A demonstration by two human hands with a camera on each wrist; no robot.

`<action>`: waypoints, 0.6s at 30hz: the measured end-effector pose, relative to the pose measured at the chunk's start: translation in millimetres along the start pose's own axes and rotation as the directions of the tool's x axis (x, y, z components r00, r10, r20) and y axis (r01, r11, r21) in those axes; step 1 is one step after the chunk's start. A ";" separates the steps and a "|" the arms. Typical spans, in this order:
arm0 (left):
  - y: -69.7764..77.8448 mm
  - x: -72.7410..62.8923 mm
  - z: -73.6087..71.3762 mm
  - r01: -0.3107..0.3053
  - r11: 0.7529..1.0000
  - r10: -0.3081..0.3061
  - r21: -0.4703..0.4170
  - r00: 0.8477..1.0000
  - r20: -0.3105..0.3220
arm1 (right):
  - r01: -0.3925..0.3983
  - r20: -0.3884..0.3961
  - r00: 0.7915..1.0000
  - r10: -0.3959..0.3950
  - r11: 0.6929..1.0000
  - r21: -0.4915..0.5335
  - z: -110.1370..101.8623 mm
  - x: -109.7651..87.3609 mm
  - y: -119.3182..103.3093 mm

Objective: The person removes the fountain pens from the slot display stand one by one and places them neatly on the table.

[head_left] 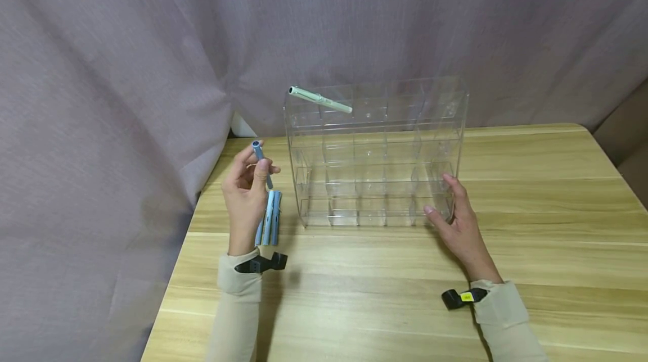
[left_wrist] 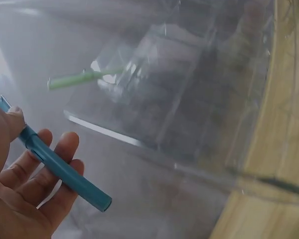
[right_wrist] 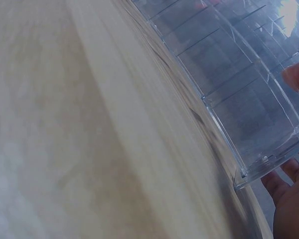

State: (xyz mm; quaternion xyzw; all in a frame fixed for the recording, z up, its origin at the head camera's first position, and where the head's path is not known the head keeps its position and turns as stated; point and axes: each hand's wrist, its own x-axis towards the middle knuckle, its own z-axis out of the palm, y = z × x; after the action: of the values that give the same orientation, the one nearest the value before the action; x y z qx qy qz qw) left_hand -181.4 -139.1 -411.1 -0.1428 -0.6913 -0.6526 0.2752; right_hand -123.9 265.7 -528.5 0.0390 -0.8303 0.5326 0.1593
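Note:
My left hand (head_left: 246, 190) pinches a capped blue pen (left_wrist: 65, 172) between thumb and fingers, left of a clear compartmented organizer (head_left: 369, 181). In the head view this pen is tilted, one end up. A light green pen (head_left: 321, 100) lies slanted in the organizer's top left part, its capped end sticking out to the left. My right hand (head_left: 462, 230) grips the organizer's lower right side, thumb at the front and fingers along the outer side wall (right_wrist: 284, 158). Blue pens (head_left: 269, 218) lie side by side on the table beneath my left wrist, one partly hidden by it.
The organizer stands on a wooden table (head_left: 364, 300) near its back edge, with rows of see-through compartments. A grey curtain (head_left: 152, 69) hangs behind and to the left. Black wrist cameras sit on both sleeves (head_left: 501, 310).

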 end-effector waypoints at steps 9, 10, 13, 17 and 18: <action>-22.2 -13.9 -32.4 0.109 0.990 -0.110 0.090 0.994 0.001 | -0.009 0.003 1.000 0.009 1.000 -0.008 -1.3 -0.2 1.0; -24.5 -15.7 -36.3 0.122 0.988 -0.122 0.090 0.993 -0.004 | -0.010 0.003 1.000 0.010 1.000 -0.007 -1.2 -0.3 1.3; -31.9 -20.6 -48.1 0.151 0.983 -0.149 0.104 0.988 -0.027 | -0.012 0.004 1.000 0.012 1.000 -0.003 -1.1 -0.3 1.6; -42.0 -24.6 -62.5 0.162 0.970 -0.153 0.181 0.986 -0.064 | -0.020 0.004 1.000 0.020 1.000 0.001 -1.5 -0.4 0.5; -43.8 -25.1 -65.2 0.168 0.966 -0.157 0.198 0.985 -0.070 | -0.022 0.004 1.000 0.022 1.000 0.002 -1.6 -0.4 0.3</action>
State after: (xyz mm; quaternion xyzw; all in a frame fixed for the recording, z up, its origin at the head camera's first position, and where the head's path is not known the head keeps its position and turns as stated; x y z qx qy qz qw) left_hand -172.9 -203.7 -461.7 -0.0390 -0.7562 -0.6024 0.2524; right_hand -123.2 267.1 -528.3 0.0312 -0.8305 0.5350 0.1518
